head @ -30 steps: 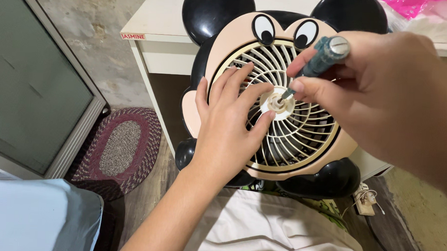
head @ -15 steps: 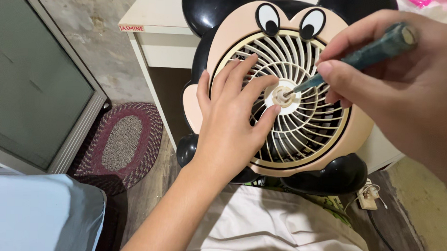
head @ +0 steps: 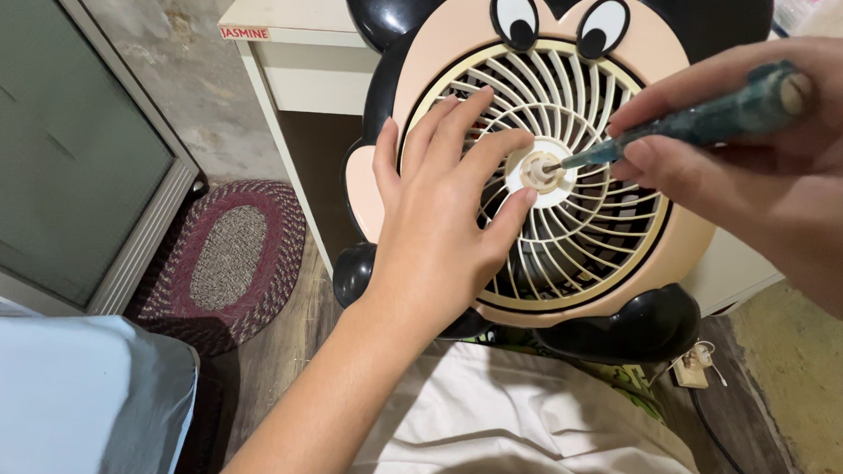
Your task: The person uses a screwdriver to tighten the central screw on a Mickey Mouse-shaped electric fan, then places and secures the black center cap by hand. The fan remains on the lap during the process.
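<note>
Our left hand [head: 441, 219] lies spread flat on the cartoon-mouse fan [head: 536, 157] grille [head: 580, 233], fingers beside the centre hub [head: 539, 171]. Our right hand [head: 769, 174] grips a green-handled screwdriver [head: 696, 120], tip at the hub.

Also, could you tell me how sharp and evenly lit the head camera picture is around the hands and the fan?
Head view: the fan grille and left hand are sharp and softly, evenly lit; the right hand, closest to the lens, looks slightly soft, as does the screwdriver handle; gentle gloss on the fan's black ears, no harsh glare; the desk edges bow a little from the wide lens.
</note>
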